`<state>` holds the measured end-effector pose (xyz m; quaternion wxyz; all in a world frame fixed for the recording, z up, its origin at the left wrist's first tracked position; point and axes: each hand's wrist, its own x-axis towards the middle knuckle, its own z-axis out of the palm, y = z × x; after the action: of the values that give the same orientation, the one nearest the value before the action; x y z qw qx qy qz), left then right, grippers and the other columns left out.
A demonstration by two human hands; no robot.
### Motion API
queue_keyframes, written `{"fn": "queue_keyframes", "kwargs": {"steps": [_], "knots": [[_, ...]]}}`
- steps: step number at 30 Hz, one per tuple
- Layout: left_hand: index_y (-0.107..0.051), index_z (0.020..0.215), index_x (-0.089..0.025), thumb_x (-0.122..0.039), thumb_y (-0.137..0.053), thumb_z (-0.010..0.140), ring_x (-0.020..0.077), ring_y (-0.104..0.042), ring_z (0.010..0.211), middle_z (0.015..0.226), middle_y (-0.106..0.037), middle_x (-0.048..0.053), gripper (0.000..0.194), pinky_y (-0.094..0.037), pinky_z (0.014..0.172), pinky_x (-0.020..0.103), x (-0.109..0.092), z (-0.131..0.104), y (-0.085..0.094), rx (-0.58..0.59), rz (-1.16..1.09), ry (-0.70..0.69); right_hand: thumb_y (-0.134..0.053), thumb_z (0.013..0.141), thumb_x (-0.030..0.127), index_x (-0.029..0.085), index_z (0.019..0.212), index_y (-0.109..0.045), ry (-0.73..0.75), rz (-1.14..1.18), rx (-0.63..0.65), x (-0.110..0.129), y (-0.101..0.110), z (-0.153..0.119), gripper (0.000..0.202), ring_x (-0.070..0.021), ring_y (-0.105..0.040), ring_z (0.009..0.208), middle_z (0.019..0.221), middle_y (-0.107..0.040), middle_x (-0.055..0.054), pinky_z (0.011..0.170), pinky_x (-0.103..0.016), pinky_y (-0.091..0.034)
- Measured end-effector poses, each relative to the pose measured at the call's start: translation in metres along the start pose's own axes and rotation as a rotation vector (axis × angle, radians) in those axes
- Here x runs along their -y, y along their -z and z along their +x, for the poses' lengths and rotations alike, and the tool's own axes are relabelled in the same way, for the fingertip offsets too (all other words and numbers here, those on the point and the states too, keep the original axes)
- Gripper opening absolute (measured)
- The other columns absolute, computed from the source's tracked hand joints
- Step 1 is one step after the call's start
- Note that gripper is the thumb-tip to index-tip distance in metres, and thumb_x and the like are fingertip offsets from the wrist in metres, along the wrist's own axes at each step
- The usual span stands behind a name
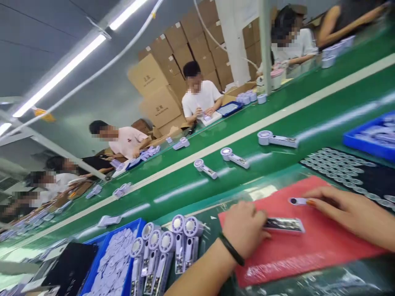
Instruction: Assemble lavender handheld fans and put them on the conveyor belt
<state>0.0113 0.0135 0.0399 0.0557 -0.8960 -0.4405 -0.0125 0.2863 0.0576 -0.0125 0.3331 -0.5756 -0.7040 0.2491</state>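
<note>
My left hand, a dark band on its wrist, is closed round a lilac handheld fan over the red mat. The fan's handle points right, its inner parts exposed; the hand hides its head. Between the thumb and fingers of my right hand is the end of a small lilac piece with a dark oval. This piece is just above the fan's handle in the picture, apart from it. Left of the mat, several similar lilac fans lie side by side with open handles.
A blue tray holds flat lilac parts. Clear discs lie in rows on a black sheet at right, below another blue bin. Fans lie spaced along the green conveyor belt. Several people work across it, cartons stacked behind them.
</note>
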Motion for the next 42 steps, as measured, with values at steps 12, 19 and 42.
{"fn": "queue_keyframes", "kwargs": {"steps": [12,19,42], "knots": [[-0.06,0.109,-0.02,-0.036,-0.072,0.089,0.0226,-0.053,0.102,0.107,-0.061,0.005,0.028,-0.043,0.092,0.04,0.01,-0.006,0.0,-0.145,-0.704,0.021,-0.036,0.103,0.038,0.022,0.093,-0.06,0.173,0.02,0.204,0.084,-0.04,-0.037,0.031,-0.0212,-0.059,0.077,0.087,-0.063,-0.002,0.065,-0.036,-0.037],[-0.064,0.101,-0.019,-0.02,-0.061,0.094,0.0205,-0.054,0.099,0.101,-0.062,0.005,0.007,-0.043,0.089,0.037,0.007,-0.004,-0.005,-0.184,-0.792,0.059,-0.044,0.103,0.04,0.023,0.092,-0.063,0.13,0.203,0.289,0.068,-0.035,-0.031,0.027,-0.0209,-0.056,0.091,0.097,-0.059,-0.004,0.077,-0.036,-0.044],[-0.057,0.117,-0.022,-0.014,-0.054,0.093,0.0263,-0.053,0.123,0.122,-0.063,0.006,0.026,-0.041,0.115,0.056,-0.034,-0.04,-0.002,-0.189,-0.447,0.126,-0.04,0.105,0.028,0.023,0.141,-0.05,0.435,0.091,0.305,0.056,-0.045,-0.063,0.038,-0.0289,-0.05,0.11,0.121,-0.057,-0.012,0.095,-0.052,-0.045]]}}
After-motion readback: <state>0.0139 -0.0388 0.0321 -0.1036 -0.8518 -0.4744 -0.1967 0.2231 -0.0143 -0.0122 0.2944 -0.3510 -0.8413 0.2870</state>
